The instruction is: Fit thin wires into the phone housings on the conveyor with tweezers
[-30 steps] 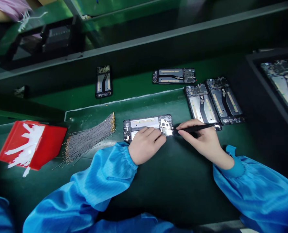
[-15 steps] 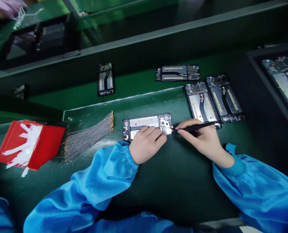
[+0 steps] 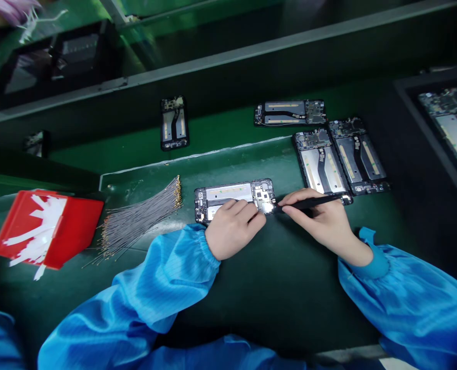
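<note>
The opened phone (image 3: 228, 192) lies flat on the green surface (image 3: 270, 298), its circuit-board end to the right; the left hand (image 3: 232, 231) rests across the near edge of the opened phone, its fingers held together and bent down over it; the fingertips are hidden, so I cannot tell whether they pinch anything; the right hand (image 3: 321, 216), by the right end of the opened phone, pinches a slim black tool (image 3: 309, 202) between thumb and fingers, the tip at the board end, too small to tell whether it touches; left of the opened phone lies a bundle of thin grey cables (image 3: 141, 221), and farther left a red container (image 3: 80, 223) with white strips (image 3: 45, 226) on it; to the right of the opened phone and beyond it, two other phones (image 3: 321, 159) lie side by side, their insides showing
</note>
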Demonstrator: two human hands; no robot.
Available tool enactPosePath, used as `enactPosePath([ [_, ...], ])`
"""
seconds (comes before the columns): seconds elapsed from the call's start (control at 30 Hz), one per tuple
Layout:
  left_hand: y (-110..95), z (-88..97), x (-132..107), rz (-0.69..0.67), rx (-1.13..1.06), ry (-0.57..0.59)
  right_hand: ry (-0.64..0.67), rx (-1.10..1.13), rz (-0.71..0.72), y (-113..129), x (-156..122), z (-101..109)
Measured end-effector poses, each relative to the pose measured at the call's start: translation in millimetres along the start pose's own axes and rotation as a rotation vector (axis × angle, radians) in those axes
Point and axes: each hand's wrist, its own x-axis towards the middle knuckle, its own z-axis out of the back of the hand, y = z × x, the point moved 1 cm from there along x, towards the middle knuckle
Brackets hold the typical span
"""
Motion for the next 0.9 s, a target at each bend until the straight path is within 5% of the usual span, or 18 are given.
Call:
enactPosePath([
  [0.3,1,0.6,1,-0.007,0.004,0.007,0.073,-0.065,0.321,5,-3,-3],
  [0.57,3,-3.6,2,0.050,-0.063,0.035,0.097,-0.042,0.266,8,6,1],
  [0.9,11,-8.4,9,0.203,-0.280,0.043,0.466,-0.420,0.379,-1,48,1],
])
